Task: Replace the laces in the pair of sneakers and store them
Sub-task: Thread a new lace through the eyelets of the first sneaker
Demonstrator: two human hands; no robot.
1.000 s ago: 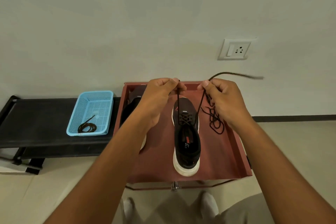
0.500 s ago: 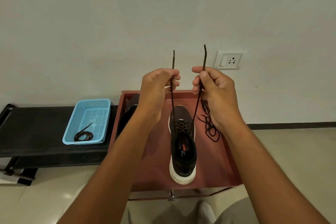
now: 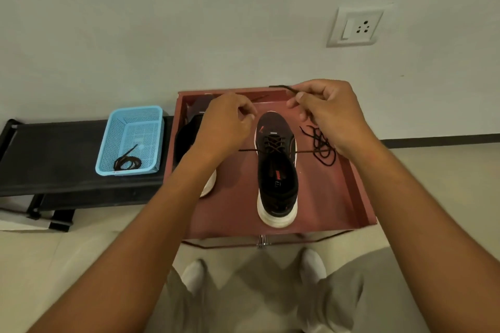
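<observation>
Both hands have been lowered since half a second ago, when the lace ends were held straight up above the shoe; now the strands are drawn sideways. The left hand [image 3: 227,119] is pinched on one end of the lace [image 3: 247,149], and the right hand [image 3: 328,111] is closed on the other end, whose tip is seen poking out to the left above the fingers [image 3: 293,101]. The sneaker [image 3: 276,167] is stood in the middle of the red tray [image 3: 359,197], toe far, heel near, so its long axis is run near to far, midway between the two hands. The strands are led out left and right from the upper eyelets, across that axis. Crossing the ends for a knot is judged the likely next step. A second sneaker [image 3: 186,140] is lain at the left, partly hidden by the left forearm; a loose lace [image 3: 322,143] is lain at the right, and another lace [image 3: 127,163] is coiled in the blue basket [image 3: 116,127].
</observation>
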